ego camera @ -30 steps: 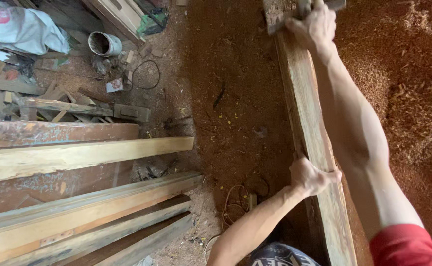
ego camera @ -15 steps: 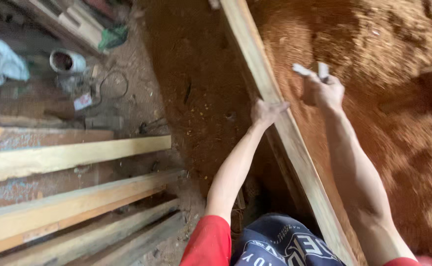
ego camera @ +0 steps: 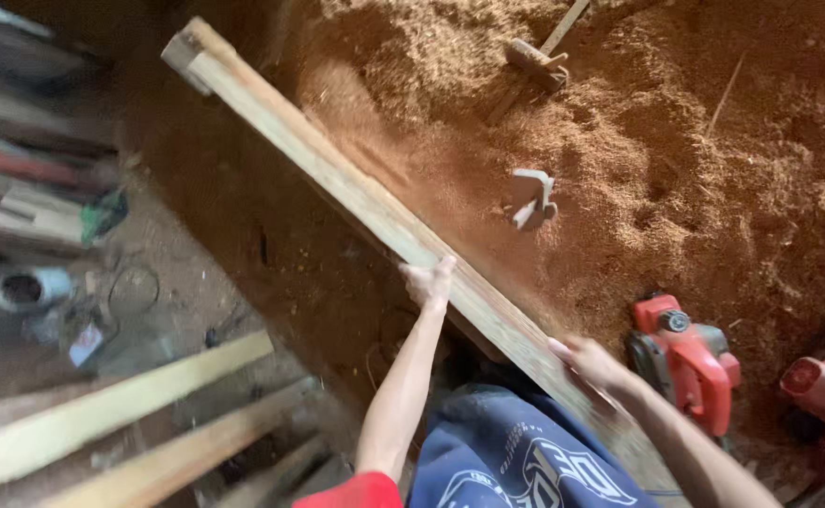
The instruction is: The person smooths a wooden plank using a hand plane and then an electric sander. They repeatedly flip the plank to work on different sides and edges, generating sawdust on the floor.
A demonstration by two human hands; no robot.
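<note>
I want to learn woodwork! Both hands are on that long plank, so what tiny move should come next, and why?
Probably settle the long plank steady before anything else. The left hand and right hand both grip it near the close end, so the far end sticks out unsupported over the sawdust, and the picture is blurred with motion.

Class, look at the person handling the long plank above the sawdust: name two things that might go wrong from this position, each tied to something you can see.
1. Both hands, left and right, grip the plank near one end; its long free end might swing or drop.
2. The red power tool sits right by the right hand on loose sawdust; the plank or arm may knock it.
</note>
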